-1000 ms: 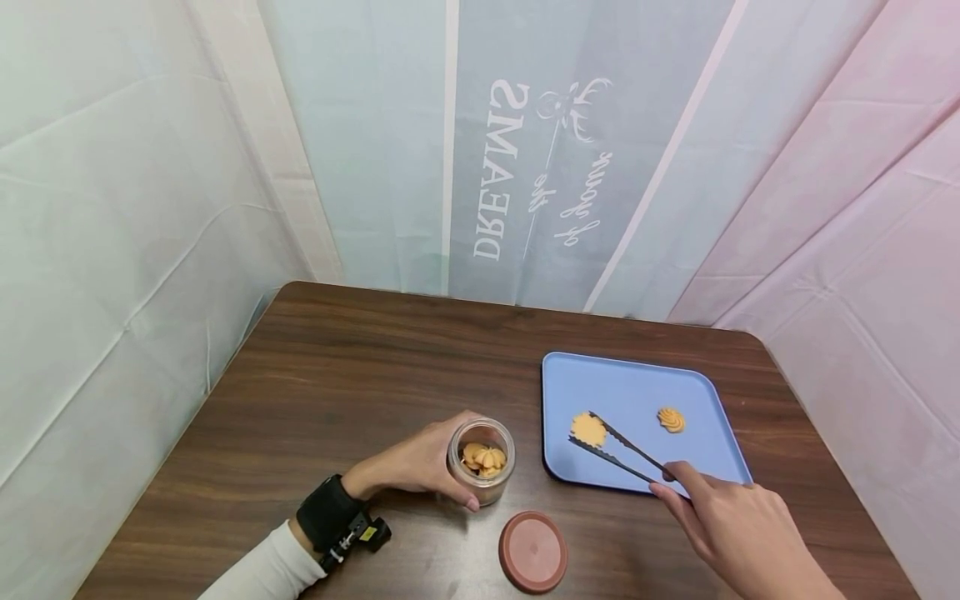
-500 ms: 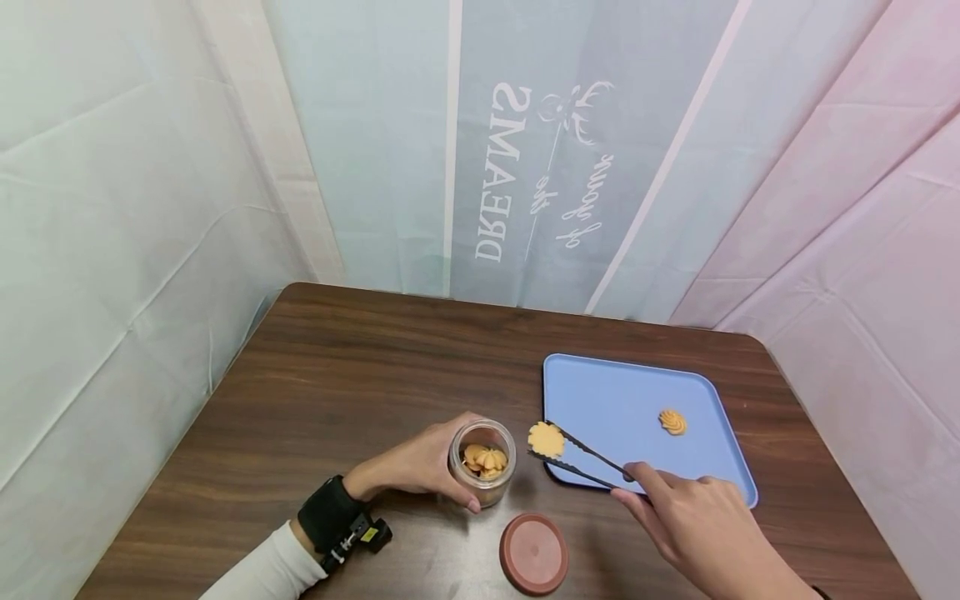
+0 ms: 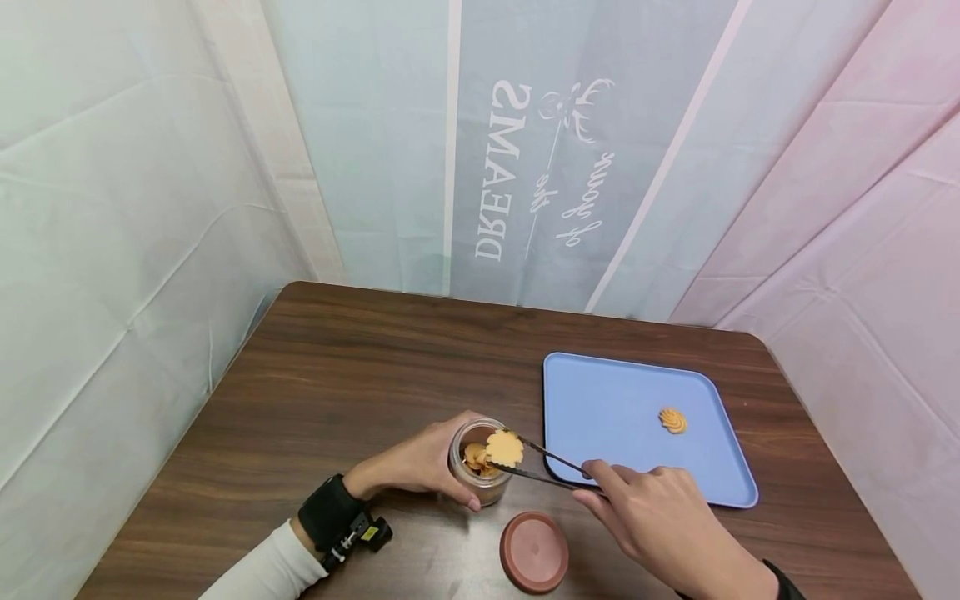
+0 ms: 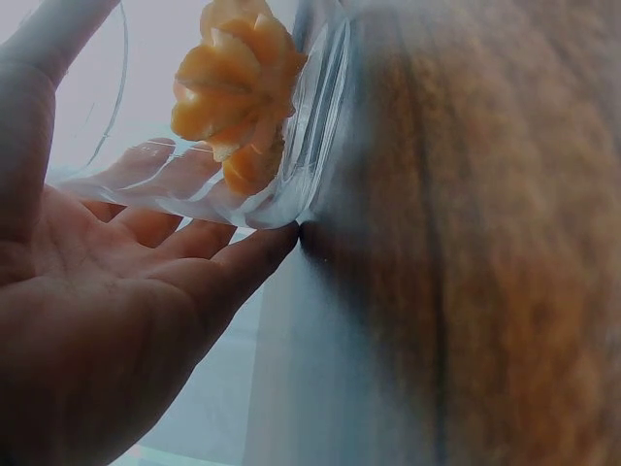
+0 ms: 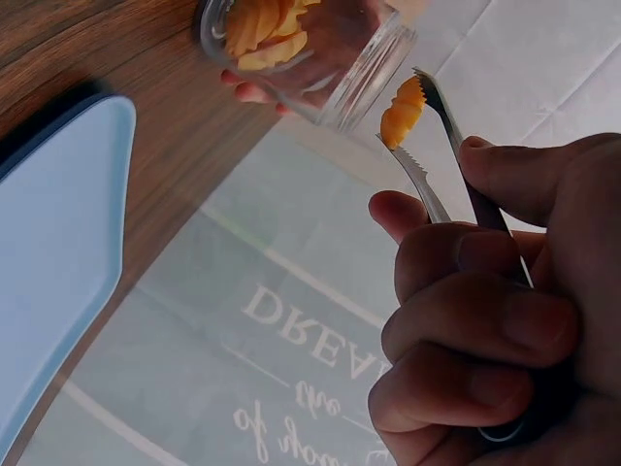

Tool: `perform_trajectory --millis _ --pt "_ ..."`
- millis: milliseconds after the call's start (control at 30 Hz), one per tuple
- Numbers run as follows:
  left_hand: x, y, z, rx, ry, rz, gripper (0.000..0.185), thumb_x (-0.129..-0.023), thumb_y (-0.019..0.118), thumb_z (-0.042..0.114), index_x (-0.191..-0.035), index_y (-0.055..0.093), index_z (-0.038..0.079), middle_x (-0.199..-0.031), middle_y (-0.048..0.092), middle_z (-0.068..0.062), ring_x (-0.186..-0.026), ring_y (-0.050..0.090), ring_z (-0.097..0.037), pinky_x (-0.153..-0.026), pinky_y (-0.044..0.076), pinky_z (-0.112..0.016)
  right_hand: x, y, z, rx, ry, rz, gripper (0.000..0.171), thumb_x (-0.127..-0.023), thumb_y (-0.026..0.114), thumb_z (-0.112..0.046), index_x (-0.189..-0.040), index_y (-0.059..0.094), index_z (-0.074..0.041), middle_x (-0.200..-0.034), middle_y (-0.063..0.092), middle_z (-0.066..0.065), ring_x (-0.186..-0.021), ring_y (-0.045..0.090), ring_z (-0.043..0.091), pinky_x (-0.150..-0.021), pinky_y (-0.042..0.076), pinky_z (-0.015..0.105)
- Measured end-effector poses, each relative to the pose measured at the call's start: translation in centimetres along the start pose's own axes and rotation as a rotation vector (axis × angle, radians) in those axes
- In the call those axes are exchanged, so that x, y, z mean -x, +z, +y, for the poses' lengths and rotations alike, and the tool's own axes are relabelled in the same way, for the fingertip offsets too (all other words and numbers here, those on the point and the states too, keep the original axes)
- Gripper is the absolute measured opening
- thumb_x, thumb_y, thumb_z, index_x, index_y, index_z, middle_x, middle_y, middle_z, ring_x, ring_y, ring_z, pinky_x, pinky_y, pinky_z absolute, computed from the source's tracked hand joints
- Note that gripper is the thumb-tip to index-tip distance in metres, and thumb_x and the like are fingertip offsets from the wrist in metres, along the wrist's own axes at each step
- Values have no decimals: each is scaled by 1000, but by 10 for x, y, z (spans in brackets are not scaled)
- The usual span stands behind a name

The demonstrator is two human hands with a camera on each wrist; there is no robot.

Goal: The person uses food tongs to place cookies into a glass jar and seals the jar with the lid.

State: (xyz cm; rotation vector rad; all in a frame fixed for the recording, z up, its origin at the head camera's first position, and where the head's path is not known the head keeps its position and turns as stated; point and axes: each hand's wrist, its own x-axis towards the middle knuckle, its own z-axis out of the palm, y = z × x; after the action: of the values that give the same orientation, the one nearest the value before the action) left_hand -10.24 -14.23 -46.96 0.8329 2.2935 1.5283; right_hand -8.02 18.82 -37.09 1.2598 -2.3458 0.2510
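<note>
While the left hand [image 3: 427, 457] curls its thumb and fingers around the glass jar [image 3: 491, 494], probably to steady it upright against a knock, the right hand [image 3: 652, 508] grips the tongs [image 3: 543, 477] to the jar's right. The wrist view on that side shows its thumb and fingers wrapped about the handle, pressing the two arms together on a flower-shaped cookie [image 3: 505, 448]. That cookie is just above the jar's mouth, apart from the rim; its edges sit between the toothed tips, a hold that likely suits something brittle. Inside the jar lie more cookies [image 3: 475, 456], low enough to leave room above them. The reddish lid [image 3: 534, 552] rests on the worktop [image 3: 375, 358] near the jar, on the person's side, so the mouth is uncovered. Right of the jar is the blue tray [image 3: 607, 408], seemingly placed within the right hand's reach, with a single swirled cookie [image 3: 672, 420] on it.
</note>
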Motion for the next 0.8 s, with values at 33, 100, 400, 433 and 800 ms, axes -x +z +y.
perform_trajectory --millis 33,100,400,433,800 --pt "0 0 0 -4 1 2 94 -72 101 28 -149 48 19 -139 64 -1 -127 60 -15 -110 49 -35 -1 1 0 -2 -6 5 54 -114 32 -54 -98 68 -18 -61 56 -17 -45 26 -4 -41 19 17" --pt "-1 0 0 -14 3 4 94 -71 101 29 -149 48 19 -139 64 -1 -127 60 -15 -111 49 -35 -2 3 -1 -5 -14 9 53 -114 32 -53 -98 68 -18 -60 56 -17 -45 26 -4 -41 18 17" --pt "0 0 1 -24 8 6 95 -71 102 31 -149 49 19 -139 65 1 -128 60 -15 -113 48 -37 -8 6 -3 -20 -3 -33 51 -113 37 -55 -103 70 -18 -62 59 -16 -46 25 -6 -42 18 14" --pt "0 0 1 -19 7 4 95 -71 101 31 -148 49 19 -139 65 1 -128 60 -15 -113 47 -37 -8 6 -4 -21 1 -40 51 -113 38 -56 -104 70 -17 -62 59 -16 -46 26 -6 -42 19 14" --pt "1 0 0 -7 24 0 94 -71 101 31 -148 48 21 -139 65 -2 -129 61 -22 -112 47 -39 -9 2 -4 -15 39 -72 49 -111 43 -56 -107 70 -16 -65 65 -12 -45 30 -4 -42 25 18"
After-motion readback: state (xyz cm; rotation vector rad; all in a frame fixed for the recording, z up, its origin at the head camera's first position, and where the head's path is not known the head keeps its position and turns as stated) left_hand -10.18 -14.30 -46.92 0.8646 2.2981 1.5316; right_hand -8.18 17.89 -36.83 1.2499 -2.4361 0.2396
